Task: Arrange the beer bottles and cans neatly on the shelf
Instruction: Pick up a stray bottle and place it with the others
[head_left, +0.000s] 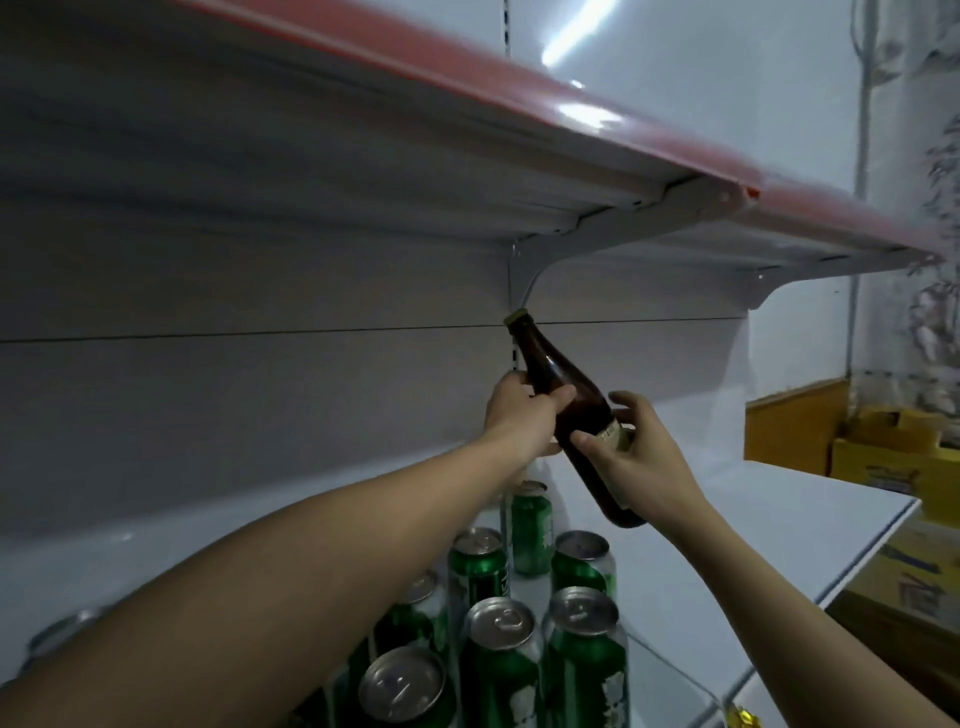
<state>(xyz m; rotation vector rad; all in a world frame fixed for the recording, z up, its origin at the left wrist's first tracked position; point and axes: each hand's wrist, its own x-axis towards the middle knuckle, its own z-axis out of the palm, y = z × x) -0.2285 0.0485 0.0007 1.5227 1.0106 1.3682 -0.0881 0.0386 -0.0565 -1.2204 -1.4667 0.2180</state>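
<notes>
A brown glass beer bottle (563, 410) with a gold cap is held tilted in the air above the white shelf (779, 525), cap toward the back panel. My left hand (519, 415) grips its neck and shoulder. My right hand (623, 452) holds the labelled lower body, thumb on the near side. Several green beer cans (501, 660) with silver tops stand in rows on the shelf below my left forearm, which hides some of them.
An upper shelf with a red price strip (519, 98) and a white bracket (623, 223) hangs just above the bottle. Yellow cardboard boxes (893, 452) stand on the floor at the right. A clear divider (670, 670) edges the cans.
</notes>
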